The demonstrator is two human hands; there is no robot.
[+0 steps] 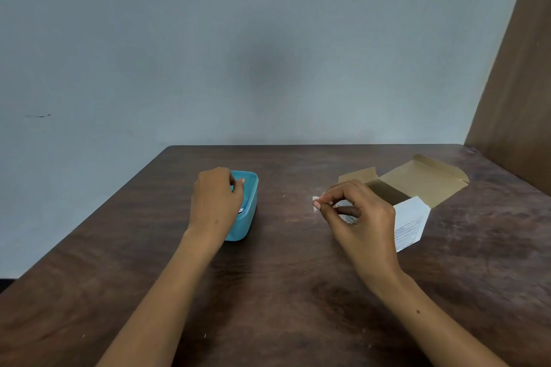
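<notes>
A small teal plastic container (250, 211) stands on the dark wooden table (283, 292), left of centre. My left hand (215, 202) is over it, fingers curled down into its opening; whether they hold anything inside is hidden. A bit of white packet shows at the container's inner wall beside the hand. My right hand (356, 217) hovers to the right of centre and pinches a small white sachet (343, 208) between thumb and fingertips. Just behind this hand lies an open white cardboard box (411, 217) with brown flaps spread out.
A grey wall runs along the table's far edge. A brown wooden panel (512, 92) stands at the right side of the table. The table's left edge slants towards the near left corner.
</notes>
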